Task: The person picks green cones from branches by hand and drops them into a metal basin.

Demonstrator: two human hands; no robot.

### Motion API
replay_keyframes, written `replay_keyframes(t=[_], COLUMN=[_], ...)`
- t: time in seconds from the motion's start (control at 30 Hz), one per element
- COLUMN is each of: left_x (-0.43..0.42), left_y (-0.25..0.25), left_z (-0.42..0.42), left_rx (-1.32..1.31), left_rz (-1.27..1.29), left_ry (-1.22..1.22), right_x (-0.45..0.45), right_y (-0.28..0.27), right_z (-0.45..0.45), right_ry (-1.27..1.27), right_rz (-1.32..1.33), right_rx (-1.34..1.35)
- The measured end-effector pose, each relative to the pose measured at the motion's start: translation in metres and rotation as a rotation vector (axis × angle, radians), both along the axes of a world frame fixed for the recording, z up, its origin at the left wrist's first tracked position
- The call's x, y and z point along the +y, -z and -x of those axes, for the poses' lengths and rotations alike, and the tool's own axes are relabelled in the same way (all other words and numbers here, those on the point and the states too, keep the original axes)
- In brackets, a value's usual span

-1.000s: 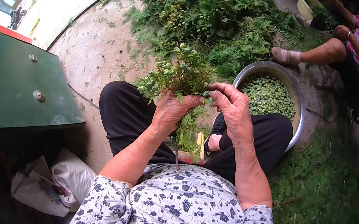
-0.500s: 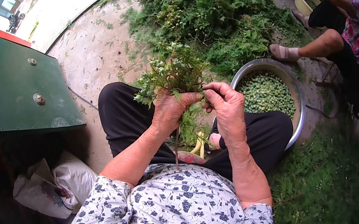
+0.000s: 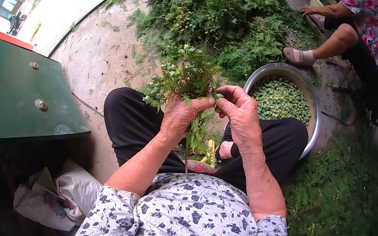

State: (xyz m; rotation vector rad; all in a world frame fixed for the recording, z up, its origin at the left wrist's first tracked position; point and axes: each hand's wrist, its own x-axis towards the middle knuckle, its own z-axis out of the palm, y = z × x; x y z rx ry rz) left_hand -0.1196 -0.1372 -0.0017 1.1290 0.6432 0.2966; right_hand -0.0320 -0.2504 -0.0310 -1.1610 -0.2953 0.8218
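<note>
My left hand (image 3: 180, 115) is closed around a bunch of leafy evergreen sprigs (image 3: 187, 75) with pale green, knobbly cones on them. A thin bare stem hangs below that fist toward my shirt. My right hand (image 3: 242, 115) is close beside it, thumb and fingers pinched at the bunch's right edge. A bit of green shows at those fingertips, too small to name. Just beyond my right hand stands a wide metal basin (image 3: 318, 106) holding many small green cones (image 3: 282, 99).
A large heap of cut evergreen branches (image 3: 224, 22) lies ahead. More greenery (image 3: 334, 200) covers the ground at right. Another person (image 3: 344, 41) sits at the upper right by a pale yellow tub (image 3: 319, 1). A green metal box (image 3: 20, 91) and white sacks (image 3: 63, 192) are at left.
My right fingertips shift slightly at the edge of the bunch, and the sprigs tilt a little. The other person leans in, an arm now reaching toward the heap.
</note>
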Motion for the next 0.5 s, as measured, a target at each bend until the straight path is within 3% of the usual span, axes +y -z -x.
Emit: replay_keyframes(t=[0.1, 0.17, 0.23, 0.33, 0.43, 0.5], left_x=[0.0, 0.004, 0.011, 0.015, 0.028, 0.034], left_y=[-0.005, -0.002, 0.004, 0.002, 0.007, 0.025], left_z=[-0.002, -0.001, -0.001, 0.002, 0.003, 0.002], left_rx=[-0.036, -0.03, 0.106, 0.14, 0.146, -0.122], left_rz=[0.103, 0.143, 0.114, 0.343, 0.492, 0.494], left_ry=[-0.035, -0.029, 0.032, -0.03, -0.041, -0.019], right_x=[0.0, -0.001, -0.009, -0.032, -0.07, -0.097], right_y=[-0.002, -0.002, -0.008, -0.014, -0.017, -0.016], right_z=[-0.002, -0.006, -0.014, -0.041, -0.07, -0.082], right_ry=[-0.042, -0.07, -0.033, 0.174, 0.416, 0.515], right_rz=[-0.023, -0.13, -0.076, 0.001, 0.336, 0.776], right_rx=[0.077, 0.326, 0.194, -0.079, -0.499, -0.845])
